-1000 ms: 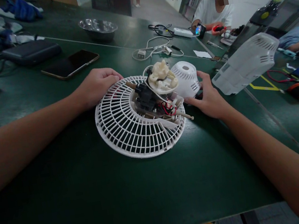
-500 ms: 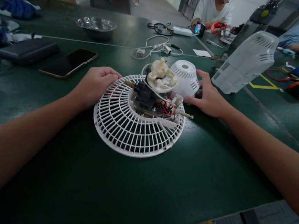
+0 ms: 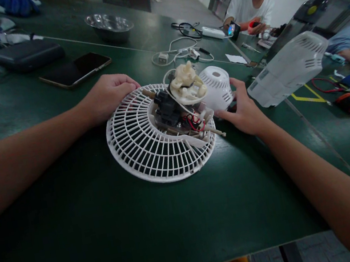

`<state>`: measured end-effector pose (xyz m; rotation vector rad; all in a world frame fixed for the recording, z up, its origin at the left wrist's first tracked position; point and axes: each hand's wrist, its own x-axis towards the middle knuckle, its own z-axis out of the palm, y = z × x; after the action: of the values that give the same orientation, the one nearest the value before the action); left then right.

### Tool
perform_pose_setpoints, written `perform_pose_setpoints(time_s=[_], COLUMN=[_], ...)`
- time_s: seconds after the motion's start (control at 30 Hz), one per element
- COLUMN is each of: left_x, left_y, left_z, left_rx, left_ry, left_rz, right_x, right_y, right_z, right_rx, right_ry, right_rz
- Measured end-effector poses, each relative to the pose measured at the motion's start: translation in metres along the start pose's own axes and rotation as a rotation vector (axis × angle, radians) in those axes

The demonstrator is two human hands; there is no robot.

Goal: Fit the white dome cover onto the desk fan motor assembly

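Observation:
A round white fan grille (image 3: 145, 154) lies on the green table (image 3: 138, 228). On its hub sits a black motor (image 3: 167, 107) with red wires, and a cream plastic part (image 3: 187, 83) rests above it. My left hand (image 3: 112, 94) grips the grille's far left rim, its fingertips partly hidden. At the right, my right hand (image 3: 243, 107) is closed on a white vented cover (image 3: 217, 87), thumb at the near side and fingers behind. The cover stands right beside the motor.
Behind the hands lie a phone (image 3: 76, 70), a metal bowl (image 3: 110, 27), a black case (image 3: 26, 55) and a white cable (image 3: 178, 53). A tall white housing (image 3: 289, 68) stands right. A person (image 3: 248, 9) sits across, holding something red; another person's arm shows far right.
The whole view has shifted slightly. Both hands keep their holds on the grille and the cover. Across the table, the person's red item has turned a little.

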<state>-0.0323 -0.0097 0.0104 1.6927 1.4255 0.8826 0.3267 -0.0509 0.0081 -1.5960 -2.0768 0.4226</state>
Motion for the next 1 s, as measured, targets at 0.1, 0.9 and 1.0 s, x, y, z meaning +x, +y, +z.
perform_pose_setpoints(time_s=[0.1, 0.9, 1.0], left_x=[-0.0004, 0.0010, 0.0013], left_y=[0.0010, -0.0008, -0.0009], left_z=[0.0002, -0.0006, -0.0006], left_rx=[-0.025, -0.020, -0.012], left_ry=[-0.003, -0.017, -0.017], left_rz=[-0.020, -0.001, 0.007], right_x=[0.0003, -0.0003, -0.0003], right_y=[0.0002, 0.0002, 0.0022], right_z=[-0.0002, -0.0003, 0.0017], right_rx=[-0.007, -0.008, 0.017], right_ry=[0.001, 0.022, 0.053], right_rz=[0.004, -0.007, 0.002])
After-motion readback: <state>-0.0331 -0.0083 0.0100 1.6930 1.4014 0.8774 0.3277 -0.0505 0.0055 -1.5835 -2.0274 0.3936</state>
